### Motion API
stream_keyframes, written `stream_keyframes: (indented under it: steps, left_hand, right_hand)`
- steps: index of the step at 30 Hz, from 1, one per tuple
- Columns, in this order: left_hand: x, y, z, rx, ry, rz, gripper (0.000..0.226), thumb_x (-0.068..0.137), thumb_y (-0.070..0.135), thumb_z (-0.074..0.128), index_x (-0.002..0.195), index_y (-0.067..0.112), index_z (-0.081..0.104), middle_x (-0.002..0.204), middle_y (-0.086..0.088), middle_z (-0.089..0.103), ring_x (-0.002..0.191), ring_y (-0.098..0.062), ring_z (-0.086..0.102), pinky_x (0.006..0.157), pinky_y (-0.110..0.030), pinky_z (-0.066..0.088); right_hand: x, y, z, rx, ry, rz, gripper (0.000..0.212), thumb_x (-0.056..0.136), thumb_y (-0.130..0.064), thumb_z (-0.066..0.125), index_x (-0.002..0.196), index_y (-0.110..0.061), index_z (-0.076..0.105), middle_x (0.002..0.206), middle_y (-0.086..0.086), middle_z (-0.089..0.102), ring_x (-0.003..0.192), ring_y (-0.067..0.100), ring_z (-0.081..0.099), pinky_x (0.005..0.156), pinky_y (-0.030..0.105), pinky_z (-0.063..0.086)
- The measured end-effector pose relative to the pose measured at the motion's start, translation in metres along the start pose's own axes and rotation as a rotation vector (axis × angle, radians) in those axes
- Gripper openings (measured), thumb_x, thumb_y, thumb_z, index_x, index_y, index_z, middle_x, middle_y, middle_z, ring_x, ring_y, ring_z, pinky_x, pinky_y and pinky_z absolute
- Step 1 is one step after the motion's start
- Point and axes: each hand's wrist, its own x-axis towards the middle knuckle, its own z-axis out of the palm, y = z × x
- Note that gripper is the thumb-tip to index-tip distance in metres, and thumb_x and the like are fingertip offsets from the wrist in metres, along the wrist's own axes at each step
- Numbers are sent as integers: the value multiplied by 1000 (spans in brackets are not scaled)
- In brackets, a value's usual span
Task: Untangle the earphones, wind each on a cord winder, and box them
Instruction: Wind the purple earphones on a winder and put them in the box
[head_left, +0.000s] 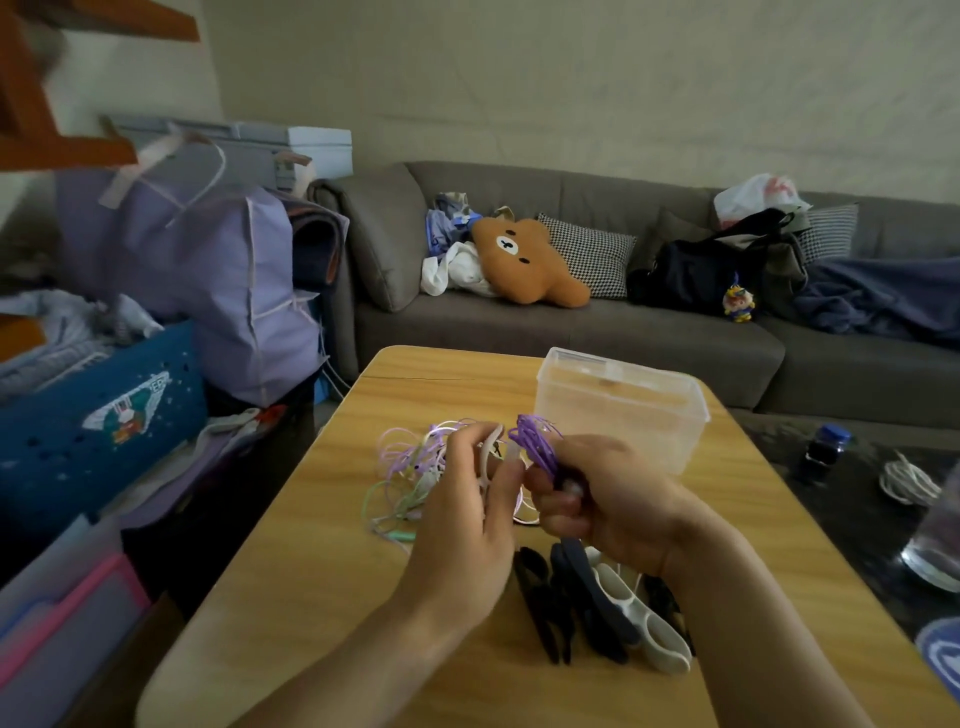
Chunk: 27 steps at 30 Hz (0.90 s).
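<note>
Wood-grain table (291, 597) runs out from under my forearms, and nearest to me on it lie the spare cord winders (597, 608), a loose row of flat dark ones with a pale one among them, just below my right wrist. Above them my right hand (608, 509) is curled round a small bundle of purple earphone cord (537, 441), loops sticking up past my thumb; whether a winder sits inside that bundle I cannot tell. My left hand (467, 519) pinches a pale curved piece (488, 452), perhaps a winder, between finger and thumb, close against the purple loops. Just behind my left hand the tangled earphones (410, 478) lie in a heap on the table, lilac, pale green and white strands crossing each other. I judge these cords to be very light, limp and springy, so they will uncoil if I slacken; better to hold the wound bundle across its middle and draw a strand from near a plug or earbud, not tug mid-cord, since thin wire can kink at the joints. Further back stands the clear plastic box (623, 410), open, near my right hand. Beyond the table a grey sofa (571, 332) carries a brown bear cushion (524, 260).
</note>
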Motion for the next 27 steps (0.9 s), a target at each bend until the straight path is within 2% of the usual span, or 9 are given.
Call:
stream_keyframes:
  steps: [3,5,10,12,15,17,21,25,27]
  left_hand:
    - [0,1,-4,-81,-89,-50,22,101,32,48,121,39,47,83,19,67,66,-5,63,60,-24,49]
    - [0,1,-6,-117,-119,-84,27,102,28,52,127,35,48,78,20,66,61,0,61,59,-18,45]
    - [0,2,-9,-267,-143,-148,35,88,28,58,122,31,55,94,6,71,86,-11,67,79,-36,53]
    - [0,3,-10,-316,-156,-163,34,84,23,59,117,33,57,93,3,69,87,-16,63,82,-40,50]
    - [1,5,-8,-395,-172,-180,33,82,22,59,113,32,58,90,-5,63,77,-21,53,74,-42,43]
    - [3,8,-5,-471,-167,-260,35,81,22,58,116,26,57,87,-5,62,74,-18,54,67,-34,44]
    - [10,6,-3,-604,-134,-464,32,100,12,45,129,20,57,78,-9,58,61,-17,56,54,-29,40]
    - [11,7,-9,-825,-176,-557,68,92,-5,51,150,26,37,77,-13,59,63,-21,61,56,-28,52]
    - [15,16,-10,-946,-134,-558,68,95,-7,48,148,35,40,74,-11,58,57,-16,62,53,-27,55]
  right_hand:
    - [0,2,1,-32,2,-4,33,106,-14,35,77,-6,47,55,1,41,49,9,29,45,20,22]
    - [1,5,3,-65,3,-19,33,107,-16,36,81,-3,50,50,-2,41,48,9,29,44,18,24]
    - [2,10,1,-106,-44,-17,30,109,-20,36,93,-2,53,53,-4,45,48,8,31,43,17,27]
    - [2,10,0,-98,-62,-19,28,109,-21,35,95,-3,52,55,-3,45,48,8,31,43,17,28]
    - [3,12,-4,-95,-66,-35,28,109,-22,36,95,-3,51,57,-2,45,48,7,32,44,17,27]
    - [4,12,-5,-51,-21,-49,30,109,-23,37,90,-3,51,57,-1,44,48,7,32,43,17,29]
    - [8,10,-9,61,139,-186,29,110,-24,34,95,-5,50,64,1,44,49,7,34,43,18,31]
    - [9,9,-16,-203,141,-412,29,109,-24,34,88,-9,46,67,3,41,52,10,37,47,23,33]
    - [7,9,-17,-356,103,-425,29,109,-22,36,86,-9,46,60,-2,44,52,11,39,49,23,35]
